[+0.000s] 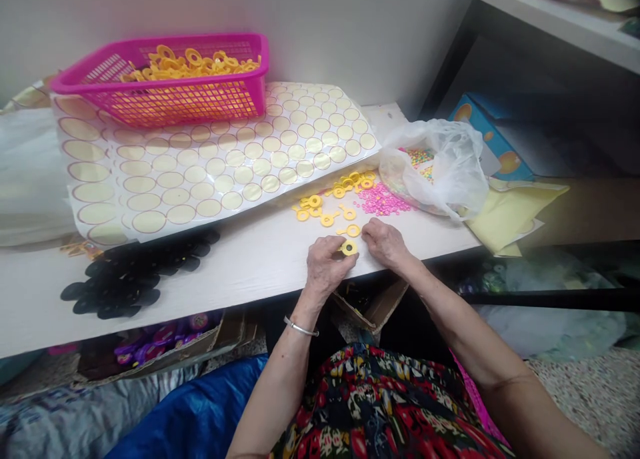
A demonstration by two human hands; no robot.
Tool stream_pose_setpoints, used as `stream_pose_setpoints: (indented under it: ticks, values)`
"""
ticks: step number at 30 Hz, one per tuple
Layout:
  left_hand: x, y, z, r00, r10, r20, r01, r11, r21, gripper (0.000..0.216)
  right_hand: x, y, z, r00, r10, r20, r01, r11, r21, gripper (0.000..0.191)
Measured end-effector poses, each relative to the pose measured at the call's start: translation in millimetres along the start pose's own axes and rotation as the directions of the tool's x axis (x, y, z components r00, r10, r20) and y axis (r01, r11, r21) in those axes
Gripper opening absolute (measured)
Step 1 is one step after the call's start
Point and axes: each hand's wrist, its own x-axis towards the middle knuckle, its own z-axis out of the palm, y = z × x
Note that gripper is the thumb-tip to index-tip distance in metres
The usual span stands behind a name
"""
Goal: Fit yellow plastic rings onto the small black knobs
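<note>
My left hand [325,262] is closed on a yellow plastic ring piece [349,248] with a dark round centre, held over the table's front edge. Just to its right, my right hand [384,240] has its fingers pinched together; whatever lies between them is hidden. A loose yellow ring with a short stem [353,230] lies on the table between the two hands. Beyond it are several more yellow rings [327,220] and a heap of small pink pieces [383,199].
A pink basket [260,99] of yellow parts stands on sheets of oval stickers [243,174]. Black flat pieces [117,286] lie at left. A plastic bag [457,172] of coloured bits, yellow paper [520,209] and a blue box [500,142] are at right. Open cartons [370,312] sit below.
</note>
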Motion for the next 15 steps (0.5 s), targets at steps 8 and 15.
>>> stream_pose_setpoints:
  ticks: [8,15]
  values:
    - [-4,-8,6,0.998,0.057,-0.022,-0.056,0.998,0.026,0.025,-11,-22,-22,0.972,-0.22,-0.085,0.235,0.898,0.371,0.011]
    - [-6,-12,6,0.999,0.048,-0.002,-0.048,0.999,0.007,0.028,-11,-37,-26,0.955,-0.291,0.062,0.285,0.954,0.088,0.02]
